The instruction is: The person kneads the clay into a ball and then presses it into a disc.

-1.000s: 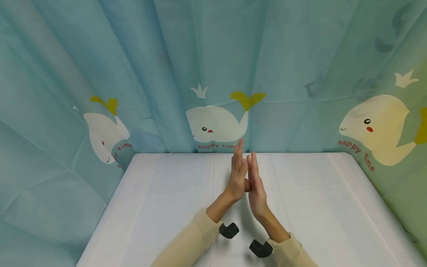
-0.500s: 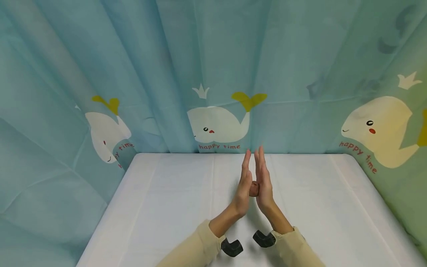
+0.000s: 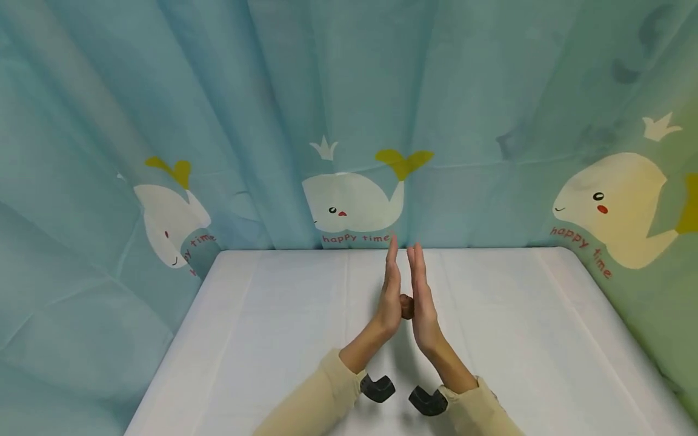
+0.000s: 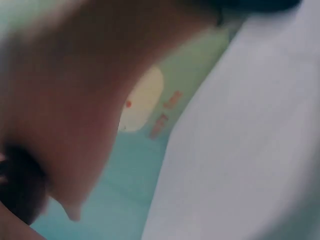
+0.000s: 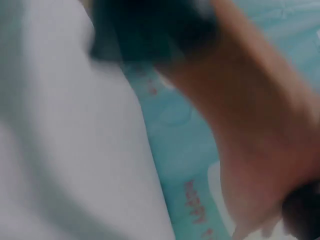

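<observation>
Pressing a roundish brown lump (image 3: 406, 307) between palms, left hand (image 3: 389, 297) and right hand (image 3: 423, 306) held fingers straight, over a white table (image 3: 272, 339).

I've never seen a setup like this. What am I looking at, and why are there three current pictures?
There's no robot here, just a person's bare hands. The wide picture comes from a camera on their head, looking forward and down. The two close, blurry ones come from cameras worn on the wrists; the black piece at the left wrist is probably one.

The left hand and right hand are raised palm to palm, fingers straight, with a small brown lump between them. I can't tell what it's made of. Below is a white table; behind hangs a whale-print curtain.
</observation>
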Demonstrator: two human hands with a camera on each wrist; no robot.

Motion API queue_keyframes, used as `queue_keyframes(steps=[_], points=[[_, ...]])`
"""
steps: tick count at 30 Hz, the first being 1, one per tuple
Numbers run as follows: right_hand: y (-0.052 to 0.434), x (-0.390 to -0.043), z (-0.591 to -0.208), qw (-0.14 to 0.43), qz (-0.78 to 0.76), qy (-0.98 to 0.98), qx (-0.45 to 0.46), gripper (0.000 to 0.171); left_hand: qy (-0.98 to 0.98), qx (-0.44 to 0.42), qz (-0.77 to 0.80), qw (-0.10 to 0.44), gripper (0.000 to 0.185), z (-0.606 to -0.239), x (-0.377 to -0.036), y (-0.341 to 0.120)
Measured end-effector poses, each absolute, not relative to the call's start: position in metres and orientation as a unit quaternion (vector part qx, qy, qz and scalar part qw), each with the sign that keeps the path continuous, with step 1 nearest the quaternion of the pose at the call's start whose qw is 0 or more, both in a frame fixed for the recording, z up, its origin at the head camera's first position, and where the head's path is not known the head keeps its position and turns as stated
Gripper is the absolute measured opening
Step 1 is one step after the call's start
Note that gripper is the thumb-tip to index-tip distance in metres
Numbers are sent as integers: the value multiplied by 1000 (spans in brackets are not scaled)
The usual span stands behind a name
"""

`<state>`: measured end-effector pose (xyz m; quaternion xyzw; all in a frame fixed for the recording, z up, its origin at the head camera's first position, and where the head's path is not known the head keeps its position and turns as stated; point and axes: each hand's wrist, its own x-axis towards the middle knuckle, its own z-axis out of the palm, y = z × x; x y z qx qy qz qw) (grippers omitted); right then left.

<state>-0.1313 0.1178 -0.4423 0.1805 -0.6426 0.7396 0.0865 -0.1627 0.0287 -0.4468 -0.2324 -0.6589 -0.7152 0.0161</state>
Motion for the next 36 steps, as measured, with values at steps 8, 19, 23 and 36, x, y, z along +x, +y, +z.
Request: queue_keyframes(steps=[8,19,23,36], points=[[123,-149,-463,74,785,-597,148,58,-659,-267,-703,9,64,-433,-142,29],[110,-131,-464,84,775,-600,182,58,-735,-218,-641,30,71,-451,-172,24],[117,-141,-456,95,764,-614,173,58,-713,-214,-668,5,65,-462,-161,27],[119,-147,-469,67,789,-591,154,58,-651,-250,-716,29,63,-433,-147,29]])
